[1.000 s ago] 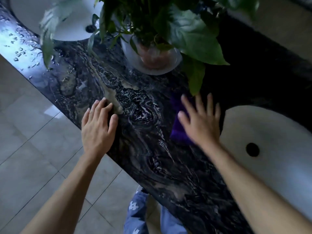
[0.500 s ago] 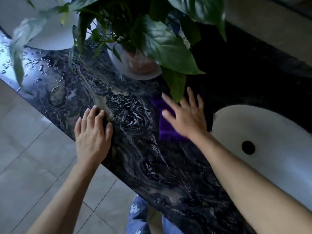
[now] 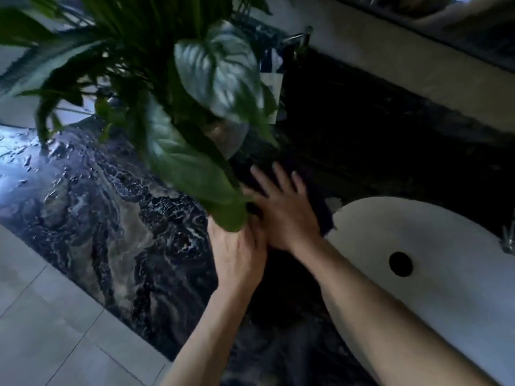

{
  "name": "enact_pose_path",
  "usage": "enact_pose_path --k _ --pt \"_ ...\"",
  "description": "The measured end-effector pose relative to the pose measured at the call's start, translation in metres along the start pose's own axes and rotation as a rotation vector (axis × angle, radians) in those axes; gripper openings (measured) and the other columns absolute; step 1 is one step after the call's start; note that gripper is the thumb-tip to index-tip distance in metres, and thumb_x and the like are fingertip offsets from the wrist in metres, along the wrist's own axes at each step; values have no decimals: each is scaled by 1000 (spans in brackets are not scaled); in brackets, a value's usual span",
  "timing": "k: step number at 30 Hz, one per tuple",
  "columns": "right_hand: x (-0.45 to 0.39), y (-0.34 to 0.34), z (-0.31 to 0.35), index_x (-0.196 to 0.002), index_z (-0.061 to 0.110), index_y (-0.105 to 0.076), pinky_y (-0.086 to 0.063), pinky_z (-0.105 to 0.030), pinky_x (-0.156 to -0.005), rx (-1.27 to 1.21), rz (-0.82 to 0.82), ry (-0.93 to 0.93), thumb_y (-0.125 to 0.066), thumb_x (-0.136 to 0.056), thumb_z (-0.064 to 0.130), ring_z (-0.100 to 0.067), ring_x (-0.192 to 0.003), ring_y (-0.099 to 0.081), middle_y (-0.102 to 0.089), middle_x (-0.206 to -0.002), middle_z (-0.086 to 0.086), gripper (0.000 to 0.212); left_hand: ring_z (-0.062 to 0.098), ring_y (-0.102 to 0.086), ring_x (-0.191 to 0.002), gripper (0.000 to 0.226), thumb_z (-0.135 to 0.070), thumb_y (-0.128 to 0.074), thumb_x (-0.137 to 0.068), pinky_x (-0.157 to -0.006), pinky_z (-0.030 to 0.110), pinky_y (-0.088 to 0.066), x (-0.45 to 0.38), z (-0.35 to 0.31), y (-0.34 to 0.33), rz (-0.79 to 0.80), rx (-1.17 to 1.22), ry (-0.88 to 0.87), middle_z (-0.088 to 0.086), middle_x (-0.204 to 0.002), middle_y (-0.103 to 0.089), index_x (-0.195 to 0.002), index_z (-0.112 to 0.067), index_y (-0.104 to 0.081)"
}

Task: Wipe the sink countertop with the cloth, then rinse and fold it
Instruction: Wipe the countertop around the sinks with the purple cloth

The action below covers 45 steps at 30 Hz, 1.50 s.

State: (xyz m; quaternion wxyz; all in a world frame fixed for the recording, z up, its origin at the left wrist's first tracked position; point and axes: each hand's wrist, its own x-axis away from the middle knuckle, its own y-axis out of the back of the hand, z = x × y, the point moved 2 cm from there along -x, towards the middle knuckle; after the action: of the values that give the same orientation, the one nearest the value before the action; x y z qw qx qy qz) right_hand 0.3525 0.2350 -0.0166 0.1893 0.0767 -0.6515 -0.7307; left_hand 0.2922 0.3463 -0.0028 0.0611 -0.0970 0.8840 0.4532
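Observation:
The dark purple cloth (image 3: pixel 320 210) lies on the black marbled countertop (image 3: pixel 125 218), just left of the white sink basin (image 3: pixel 446 260). My right hand (image 3: pixel 284 215) presses flat on the cloth with its fingers spread, and the cloth's edge shows past the hand towards the basin. Close against the right wrist is my left hand (image 3: pixel 237 254); a big green leaf hides its fingertips, so its touch on the cloth is unclear.
A potted plant (image 3: pixel 181 162) overhangs the counter and the hands. Water drops lie on the counter at the left (image 3: pixel 25 160). The basin has a dark drain (image 3: pixel 400 264) and a tap (image 3: pixel 508 240) at the right edge. Grey floor tiles (image 3: pixel 41 316) lie below the counter's front edge.
My left hand slid right along the counter to sit beside the right hand. The right hand and cloth moved further back, under the leaves, towards the basin's rim.

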Motion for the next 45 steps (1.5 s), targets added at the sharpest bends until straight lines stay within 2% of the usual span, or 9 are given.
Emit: enact_pose_path --k 6,11,15,19,25,29,34,37,45 --pt "-53 29 -140 -155 53 -21 -8 -56 -123 -21 -51 -368 -23 -97 71 -34 -156 -10 -17 -170 5 61 29 -19 -156 65 -50 -31 -104 -125 50 -19 -18 -20 -38 255 -356 -96 11 -168 -22 -160 -17 -25" --pt "-6 17 -79 -156 44 -29 -15 -63 -121 21 -78 -259 -28 -97 62 -44 -153 -19 -24 -169 -4 61 32 -9 -158 72 -53 -24 -104 -126 49 -16 -17 -20 -35 226 -305 -50 17 -169 -13 -162 -17 -5" --pt "58 3 -23 -158 42 -24 -18 -63 -121 2 19 -78 -36 -98 55 -41 -156 -12 -21 -170 -2 63 24 -3 -159 71 -53 -24 -102 -127 52 -12 -16 -18 -28 223 -177 -56 11 -170 -13 -162 -19 -8" --pt "38 6 -56 -155 51 -25 -17 -57 -123 -8 11 20 -22 -100 66 -36 -156 -13 -21 -170 3 57 20 -1 -159 69 -55 -28 -101 -126 55 -5 -18 -17 -26 221 -92 -2 8 -170 -17 -161 -21 -17" --pt "-49 30 -145 -156 52 -14 -8 -55 -122 9 -35 -291 -19 -98 70 -33 -157 -6 -12 -171 4 60 20 -1 -159 67 -55 -26 -102 -127 53 -1 -17 -18 -27 225 -108 6 8 -170 -16 -160 -22 -18" --pt "-49 28 -121 -158 44 -19 -8 -60 -122 18 -80 -396 -20 -99 64 -40 -155 -8 -15 -171 -1 62 20 1 -158 66 -53 -28 -103 -127 55 -3 -17 -20 -26 168 -45 16 10 -170 -11 -160 -22 -19" --pt "-16 13 -10 -160 39 -9 -7 -59 -123 131 41 232 -18 -101 55 -40 -156 -3 -8 -172 1 63 20 3 -158 67 -48 -35 -100 -124 61 -1 -13 -21 -21 71 31 -14 12 -171 -7 -159 -20 -20" --pt "-34 12 -13 -160 44 -10 -10 -55 -125 180 58 497 -27 -104 54 -33 -158 -7 -11 -171 5 59 26 -3 -159 66 -49 -35 -99 -124 62 3 -14 -19 -23 89 -56 -24 12 -171 -10 -157 -23 -19" --pt "-60 32 -110 -157 47 -20 -4 -48 -125 38 5 -5 -15 -97 67 -26 -158 -6 -14 -170 10 64 22 2 -159 66 -52 -28 -102 -126 58 -3 -18 -20 -28 203 -181 -31 7 -171 -8 -161 -24 -19"
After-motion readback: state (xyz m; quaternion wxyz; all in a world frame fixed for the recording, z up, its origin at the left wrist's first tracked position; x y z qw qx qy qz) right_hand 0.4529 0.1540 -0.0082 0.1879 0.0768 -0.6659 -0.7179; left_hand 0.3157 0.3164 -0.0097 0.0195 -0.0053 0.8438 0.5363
